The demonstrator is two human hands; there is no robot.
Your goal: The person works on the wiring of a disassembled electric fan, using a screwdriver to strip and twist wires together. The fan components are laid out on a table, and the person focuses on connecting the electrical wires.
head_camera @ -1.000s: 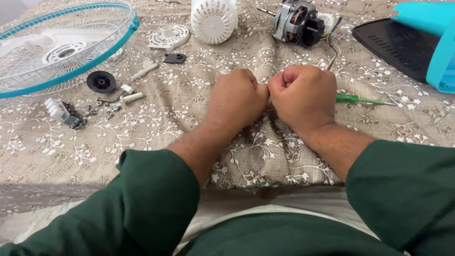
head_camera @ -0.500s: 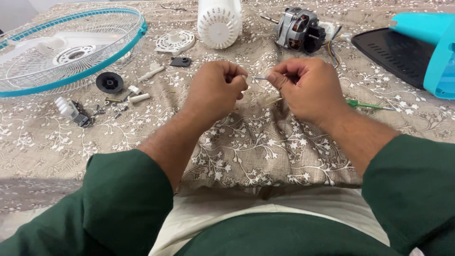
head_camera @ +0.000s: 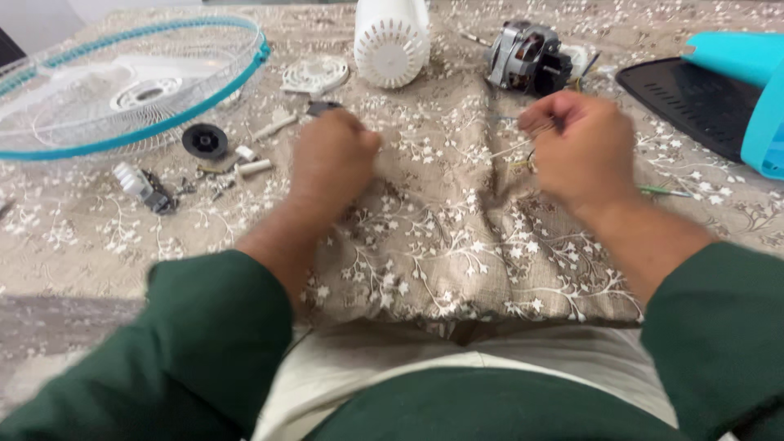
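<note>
A flowered beige cloth [head_camera: 457, 245] covers the desk, and both hands work above it, apart from each other. The right hand [head_camera: 584, 151] is curled narrow, its fingertips pinching thin wires [head_camera: 514, 147] that run up toward one grey fan motor [head_camera: 527, 57] at the far edge; the wires are blurred, so their count cannot be told. The left hand [head_camera: 335, 159] is closed into a loose fist near the small parts, and whether it holds anything cannot be told. One round fan guard [head_camera: 122, 90] with a blue rim lies far left like a shallow basket, with only its white centre hub inside. One white ribbed motor cover [head_camera: 392, 37] stands at the top, with one flat white disc [head_camera: 314, 75] beside it. Left of the left hand lie one black round knob [head_camera: 204, 140] and a scatter of small white and dark pieces [head_camera: 147, 188]. One green-handled screwdriver [head_camera: 665, 192] lies by the right wrist. One black flat base [head_camera: 694, 102] and one turquoise part [head_camera: 751, 90] sit far right.
</note>
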